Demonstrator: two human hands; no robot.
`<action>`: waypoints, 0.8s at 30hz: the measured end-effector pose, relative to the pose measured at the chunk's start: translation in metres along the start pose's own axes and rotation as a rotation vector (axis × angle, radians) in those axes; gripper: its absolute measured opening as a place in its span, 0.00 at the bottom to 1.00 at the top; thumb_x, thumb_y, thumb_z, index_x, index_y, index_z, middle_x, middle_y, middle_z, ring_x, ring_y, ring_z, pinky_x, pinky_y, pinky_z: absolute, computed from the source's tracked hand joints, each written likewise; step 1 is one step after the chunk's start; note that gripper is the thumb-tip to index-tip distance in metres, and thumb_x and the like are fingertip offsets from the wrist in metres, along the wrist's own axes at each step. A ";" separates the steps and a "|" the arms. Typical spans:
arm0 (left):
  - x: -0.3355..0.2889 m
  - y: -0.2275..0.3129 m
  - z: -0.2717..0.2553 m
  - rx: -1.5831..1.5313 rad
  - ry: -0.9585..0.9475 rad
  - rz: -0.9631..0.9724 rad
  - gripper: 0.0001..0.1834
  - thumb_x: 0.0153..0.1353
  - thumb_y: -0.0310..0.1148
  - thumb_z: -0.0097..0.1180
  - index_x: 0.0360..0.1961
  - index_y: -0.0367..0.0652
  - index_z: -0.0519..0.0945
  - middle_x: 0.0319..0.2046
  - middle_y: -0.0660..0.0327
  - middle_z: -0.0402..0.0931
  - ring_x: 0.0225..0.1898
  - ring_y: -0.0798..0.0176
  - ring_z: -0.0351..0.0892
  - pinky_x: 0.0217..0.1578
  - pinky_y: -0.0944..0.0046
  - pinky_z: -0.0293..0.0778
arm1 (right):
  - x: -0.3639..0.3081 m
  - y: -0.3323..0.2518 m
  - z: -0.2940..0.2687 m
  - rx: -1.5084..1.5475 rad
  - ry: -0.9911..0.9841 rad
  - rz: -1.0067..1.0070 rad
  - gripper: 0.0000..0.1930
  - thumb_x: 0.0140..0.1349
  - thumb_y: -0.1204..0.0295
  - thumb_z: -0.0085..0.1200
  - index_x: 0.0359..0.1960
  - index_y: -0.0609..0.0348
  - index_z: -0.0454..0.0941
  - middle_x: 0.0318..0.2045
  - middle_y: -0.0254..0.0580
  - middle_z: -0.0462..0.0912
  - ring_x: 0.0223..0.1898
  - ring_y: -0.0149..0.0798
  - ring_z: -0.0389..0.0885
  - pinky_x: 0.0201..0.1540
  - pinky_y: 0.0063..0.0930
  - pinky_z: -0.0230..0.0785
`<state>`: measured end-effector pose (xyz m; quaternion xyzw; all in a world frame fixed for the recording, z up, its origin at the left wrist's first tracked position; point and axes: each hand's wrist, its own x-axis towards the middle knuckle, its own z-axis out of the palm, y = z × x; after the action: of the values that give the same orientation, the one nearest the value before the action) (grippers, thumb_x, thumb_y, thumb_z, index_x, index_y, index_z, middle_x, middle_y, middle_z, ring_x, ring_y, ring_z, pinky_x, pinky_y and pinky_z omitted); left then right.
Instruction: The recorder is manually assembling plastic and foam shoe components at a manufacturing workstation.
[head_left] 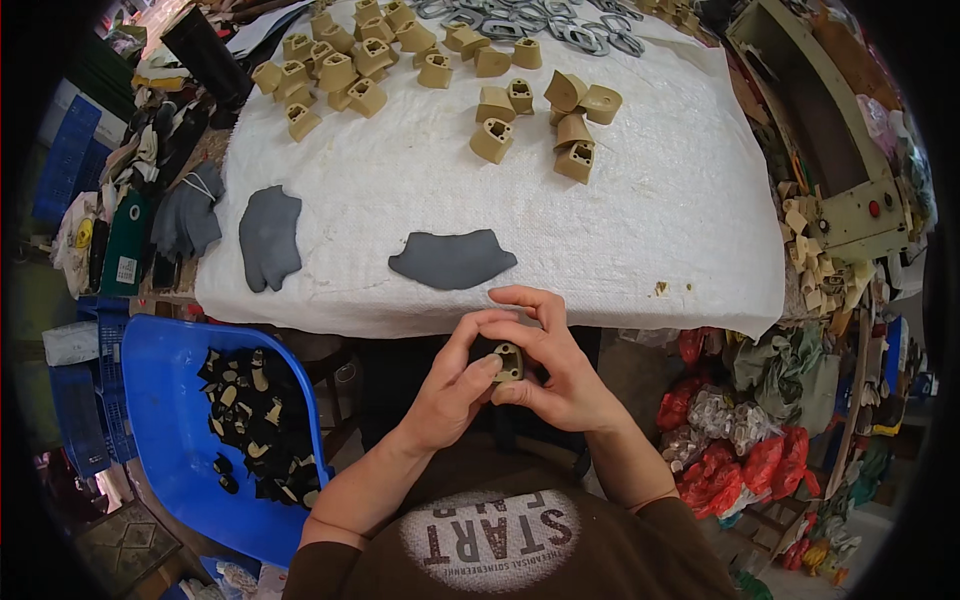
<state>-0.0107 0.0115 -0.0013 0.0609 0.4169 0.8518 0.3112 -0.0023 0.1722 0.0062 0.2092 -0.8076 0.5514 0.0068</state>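
A tan plastic shoe heel (pixel 508 361), its holed face turned up, is held between my two hands just off the table's near edge. My left hand (pixel 455 378) grips it with the thumb on its top. Around its other side curl the fingers and thumb of my right hand (pixel 556 362). Just beyond my hands a dark grey cut leather piece (pixel 452 260) lies flat on the white table cover (pixel 350 215). Another grey leather piece (pixel 270 238) lies farther left. The sides of the heel are mostly hidden by my fingers.
Several tan heels (pixel 491 141) stand across the back of the table, with grey ring-shaped parts (pixel 585 40) behind. A stack of grey pieces (pixel 187 220) sits at left. A blue basin (pixel 165 400) holds dark pieces. Red plastic bags (pixel 715 480) lie at right.
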 end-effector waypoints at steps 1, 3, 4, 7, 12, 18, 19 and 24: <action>0.001 0.002 0.003 -0.036 0.040 -0.030 0.22 0.62 0.36 0.41 0.55 0.39 0.60 0.42 0.59 0.68 0.36 0.73 0.71 0.37 0.73 0.70 | -0.001 -0.002 0.003 0.003 -0.004 -0.003 0.24 0.53 0.66 0.59 0.53 0.56 0.71 0.57 0.47 0.61 0.58 0.48 0.57 0.61 0.40 0.49; -0.001 -0.005 -0.002 -0.072 0.044 0.015 0.19 0.62 0.34 0.40 0.53 0.39 0.61 0.39 0.60 0.68 0.33 0.73 0.70 0.34 0.73 0.70 | -0.001 -0.005 0.008 0.397 -0.013 0.091 0.21 0.56 0.70 0.53 0.52 0.59 0.71 0.57 0.47 0.62 0.58 0.47 0.57 0.60 0.38 0.49; -0.002 -0.007 -0.003 -0.110 0.040 0.055 0.17 0.61 0.32 0.39 0.50 0.40 0.63 0.36 0.60 0.68 0.31 0.73 0.69 0.31 0.73 0.70 | -0.001 -0.004 0.010 0.398 -0.014 0.090 0.21 0.56 0.70 0.53 0.52 0.59 0.71 0.57 0.47 0.62 0.58 0.47 0.57 0.60 0.38 0.49; -0.007 -0.013 0.007 -0.092 0.171 0.039 0.19 0.59 0.40 0.45 0.47 0.41 0.64 0.39 0.59 0.69 0.37 0.69 0.73 0.35 0.70 0.74 | -0.002 0.003 0.016 0.442 -0.033 0.140 0.19 0.58 0.76 0.44 0.53 0.60 0.70 0.58 0.51 0.61 0.55 0.40 0.64 0.55 0.33 0.60; -0.007 -0.023 -0.003 0.115 0.152 0.116 0.19 0.59 0.42 0.45 0.47 0.42 0.64 0.37 0.62 0.68 0.33 0.71 0.71 0.31 0.70 0.71 | -0.003 0.003 0.024 0.440 0.098 0.059 0.14 0.61 0.73 0.45 0.48 0.62 0.73 0.52 0.47 0.65 0.52 0.39 0.66 0.54 0.30 0.58; -0.001 -0.013 -0.002 0.090 -0.167 -0.016 0.35 0.54 0.50 0.60 0.55 0.43 0.58 0.34 0.60 0.69 0.28 0.69 0.70 0.26 0.70 0.68 | 0.009 0.014 0.007 0.770 0.051 0.250 0.11 0.62 0.70 0.43 0.32 0.62 0.77 0.47 0.48 0.69 0.44 0.37 0.70 0.51 0.30 0.63; -0.001 -0.013 -0.003 0.087 -0.174 -0.021 0.35 0.54 0.50 0.60 0.55 0.43 0.58 0.34 0.60 0.69 0.28 0.69 0.70 0.26 0.70 0.68 | 0.013 0.017 0.004 0.868 -0.009 0.299 0.12 0.62 0.69 0.43 0.29 0.62 0.77 0.45 0.48 0.70 0.43 0.37 0.70 0.50 0.30 0.63; -0.005 -0.007 -0.007 0.216 -0.205 -0.104 0.37 0.53 0.56 0.59 0.54 0.44 0.59 0.35 0.57 0.70 0.28 0.70 0.71 0.27 0.70 0.69 | 0.018 0.016 -0.002 0.885 -0.192 0.330 0.09 0.56 0.75 0.51 0.19 0.60 0.70 0.41 0.49 0.74 0.41 0.37 0.71 0.50 0.32 0.62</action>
<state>-0.0063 0.0072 -0.0108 0.1589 0.4750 0.7740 0.3875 -0.0246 0.1727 -0.0031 0.1109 -0.5149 0.8139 -0.2451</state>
